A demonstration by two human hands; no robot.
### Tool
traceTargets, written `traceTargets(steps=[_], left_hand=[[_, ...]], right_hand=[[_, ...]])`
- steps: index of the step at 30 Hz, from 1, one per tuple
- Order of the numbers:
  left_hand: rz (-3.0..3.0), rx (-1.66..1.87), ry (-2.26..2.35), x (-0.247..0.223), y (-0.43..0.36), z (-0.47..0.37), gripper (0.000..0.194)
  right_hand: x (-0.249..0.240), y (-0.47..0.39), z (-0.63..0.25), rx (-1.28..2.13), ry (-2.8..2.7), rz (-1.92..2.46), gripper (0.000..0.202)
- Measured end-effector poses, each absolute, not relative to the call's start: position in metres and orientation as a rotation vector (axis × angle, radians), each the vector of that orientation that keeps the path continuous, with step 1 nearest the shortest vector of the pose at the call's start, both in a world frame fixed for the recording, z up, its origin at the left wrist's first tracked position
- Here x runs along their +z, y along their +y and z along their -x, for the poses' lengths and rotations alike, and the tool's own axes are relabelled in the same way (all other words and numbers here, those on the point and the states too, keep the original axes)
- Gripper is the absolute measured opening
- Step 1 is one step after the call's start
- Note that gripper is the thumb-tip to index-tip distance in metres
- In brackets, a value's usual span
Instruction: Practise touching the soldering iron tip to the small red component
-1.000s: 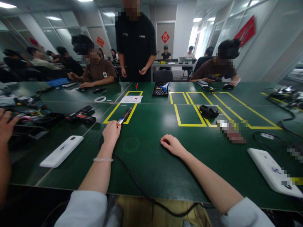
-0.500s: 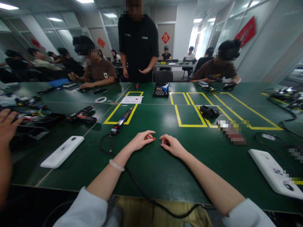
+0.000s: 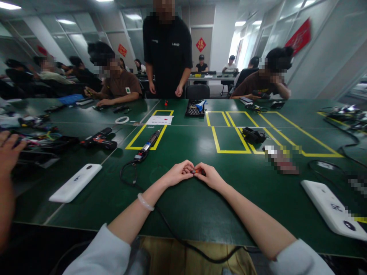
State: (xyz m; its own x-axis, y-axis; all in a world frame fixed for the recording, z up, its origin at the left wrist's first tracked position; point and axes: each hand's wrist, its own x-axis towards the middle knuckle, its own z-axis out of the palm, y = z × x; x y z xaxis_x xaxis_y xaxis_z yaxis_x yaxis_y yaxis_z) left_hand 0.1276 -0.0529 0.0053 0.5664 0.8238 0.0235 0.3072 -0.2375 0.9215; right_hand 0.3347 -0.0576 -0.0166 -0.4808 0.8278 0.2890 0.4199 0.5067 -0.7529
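Note:
My left hand and my right hand meet at their fingertips, low over the green table. Pinched between the fingers is a small orange piece with something dark or grey beside it; it is too small to name. Both hands are closed, their curled fingers hiding much of what they hold. Left of my hands lies a slim electric screwdriver, its black cable running under my left forearm and off the front edge.
White numbered cases lie at left and right. A cordless drill, a black device, a paper sheet and a black tray with a blue-handled tool stand further back. A co-worker's hand is at left.
My left hand has moved right, closing the gap to my right hand, and the orange piece now sits between both sets of fingertips. The standing person's hand has lowered.

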Motion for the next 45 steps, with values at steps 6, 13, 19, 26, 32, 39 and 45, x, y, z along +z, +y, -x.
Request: traceTargets(steps=[6,13,19,26,32,39,45], left_hand=[[-1.824,0.646,0.937,0.005,-0.052,-0.127,0.024],[-1.830,0.683,0.939,0.004,-0.053,-0.128,0.026],[-1.890,0.700,0.943,0.001,-0.051,-0.127,0.026],[-1.989,0.648,0.961,0.005,-0.055,-0.129,0.029],[-2.198,0.692,1.302,0.017,-0.039,-0.101,0.033],[-2.125,0.672,2.499,0.017,-0.012,-0.012,0.058],[-1.884,0.289,2.524,0.012,-0.006,0.033,0.052]], right_hand=[[-0.014,-0.059,-0.335,0.849,-2.071,0.979,0.018],[-0.014,-0.059,-0.336,0.812,-2.072,0.960,0.014],[-0.016,-0.059,-0.337,0.766,-2.092,0.980,0.020],[-0.019,-0.057,-0.336,0.770,-2.097,1.012,0.014],[-0.017,-0.057,-0.336,0.788,-2.086,1.043,0.011],[-0.015,-0.058,-0.336,0.798,-2.090,1.072,0.012],[-0.015,-0.059,-0.336,0.785,-2.096,1.089,0.013]])
